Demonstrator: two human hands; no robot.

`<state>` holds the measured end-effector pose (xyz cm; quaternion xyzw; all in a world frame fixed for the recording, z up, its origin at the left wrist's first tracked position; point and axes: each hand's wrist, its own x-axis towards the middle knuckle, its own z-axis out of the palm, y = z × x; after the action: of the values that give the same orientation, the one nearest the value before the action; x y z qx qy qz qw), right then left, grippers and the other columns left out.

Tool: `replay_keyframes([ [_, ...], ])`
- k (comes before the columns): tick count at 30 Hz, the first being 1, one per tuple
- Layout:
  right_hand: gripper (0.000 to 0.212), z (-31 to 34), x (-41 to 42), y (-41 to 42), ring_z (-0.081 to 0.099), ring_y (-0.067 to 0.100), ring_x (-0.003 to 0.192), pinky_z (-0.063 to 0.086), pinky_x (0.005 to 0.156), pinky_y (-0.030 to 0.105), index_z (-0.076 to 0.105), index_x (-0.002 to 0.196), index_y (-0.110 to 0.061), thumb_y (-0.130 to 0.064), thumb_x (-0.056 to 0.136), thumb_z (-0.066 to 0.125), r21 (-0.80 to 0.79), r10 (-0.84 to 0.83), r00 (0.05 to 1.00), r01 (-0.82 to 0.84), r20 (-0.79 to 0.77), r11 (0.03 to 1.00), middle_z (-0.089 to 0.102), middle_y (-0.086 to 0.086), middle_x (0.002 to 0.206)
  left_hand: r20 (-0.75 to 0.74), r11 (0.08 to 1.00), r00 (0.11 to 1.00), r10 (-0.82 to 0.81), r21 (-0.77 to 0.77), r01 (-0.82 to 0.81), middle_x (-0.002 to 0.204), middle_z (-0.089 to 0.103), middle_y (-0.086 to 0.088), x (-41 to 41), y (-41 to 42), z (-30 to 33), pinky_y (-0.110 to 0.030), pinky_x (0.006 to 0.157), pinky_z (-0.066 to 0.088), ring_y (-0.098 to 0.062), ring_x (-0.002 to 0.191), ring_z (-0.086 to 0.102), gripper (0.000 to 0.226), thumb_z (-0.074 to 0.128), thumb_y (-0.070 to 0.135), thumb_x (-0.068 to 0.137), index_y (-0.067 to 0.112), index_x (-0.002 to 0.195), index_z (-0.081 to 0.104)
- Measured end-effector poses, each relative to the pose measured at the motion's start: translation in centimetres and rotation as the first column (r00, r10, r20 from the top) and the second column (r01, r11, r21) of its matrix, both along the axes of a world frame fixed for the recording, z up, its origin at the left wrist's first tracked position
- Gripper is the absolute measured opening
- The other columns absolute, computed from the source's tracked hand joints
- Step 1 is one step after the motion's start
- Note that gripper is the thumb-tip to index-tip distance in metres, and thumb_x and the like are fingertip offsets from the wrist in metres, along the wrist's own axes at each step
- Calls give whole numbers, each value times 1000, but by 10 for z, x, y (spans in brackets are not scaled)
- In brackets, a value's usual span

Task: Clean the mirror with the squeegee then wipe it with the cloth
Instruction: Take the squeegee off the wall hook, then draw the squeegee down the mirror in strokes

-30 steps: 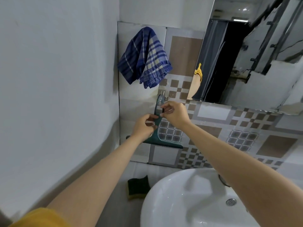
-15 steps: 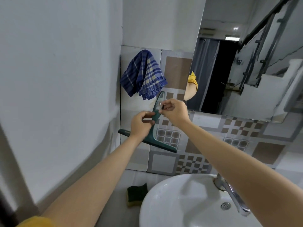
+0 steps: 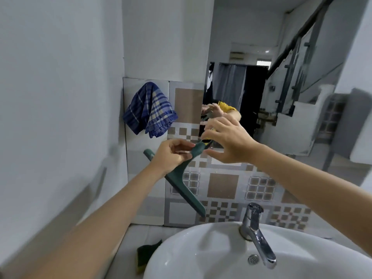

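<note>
A person's two bare forearms reach forward over a white washbasin toward a tiled bathroom wall. The left hand grips the handle of a dark green squeegee, its fingers curled and pinching the handle near its upper end. The squeegee's long blade runs at a slant, from upper left behind the left hand down to lower right, just above the basin's rim. The right hand is at the top end of the handle, its fingers spread and relaxed; the thumb lies close under the handle tip, though whether it touches is unclear. Behind the right hand, a mirror hangs on the wall, reflecting the hands, a bit of yellow sleeve, a dark doorway and a stair railing. To the left of the mirror, a blue and cream checked cloth hangs bunched on the tiles, apart from both hands. A chrome tap stands at the back of the basin. A green sponge lies on the tabletop just left of the basin.
</note>
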<state>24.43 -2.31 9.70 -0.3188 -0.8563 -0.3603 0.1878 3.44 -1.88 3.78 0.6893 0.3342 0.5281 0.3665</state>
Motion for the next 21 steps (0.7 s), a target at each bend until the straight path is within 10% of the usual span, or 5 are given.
replay_keyframes([
  [6,37,41,47,-21,61,26,83,51,59,34,61,111,-20,-47,86,59,-136,42,987,-21,154,990,62,5,97,-64,991,995,-73,104,80,89,69,-5,43,-12,34,-19,77,54,-7,80,68,25,64,-15,76,8,87,66],
  [12,39,76,105,-29,59,26,74,39,52,26,58,117,-31,-52,86,48,-65,-40,985,51,166,997,65,3,95,-266,883,941,209,464,-65,104,67,-3,86,-8,67,-23,87,53,-11,94,64,30,71,6,79,8,107,63],
  [17,30,123,152,-31,50,14,59,33,46,20,67,112,-27,-36,83,71,8,-128,992,129,-18,992,60,-3,83,-146,713,894,424,662,-230,110,58,1,97,6,97,-5,87,41,6,93,53,36,71,8,78,8,113,59],
  [21,28,170,170,-24,54,16,59,42,49,25,69,105,-33,-46,80,66,120,-79,972,108,-221,987,56,-10,73,-114,626,797,593,688,-367,105,57,0,97,32,119,-23,88,38,-14,98,50,31,70,16,79,12,108,58],
])
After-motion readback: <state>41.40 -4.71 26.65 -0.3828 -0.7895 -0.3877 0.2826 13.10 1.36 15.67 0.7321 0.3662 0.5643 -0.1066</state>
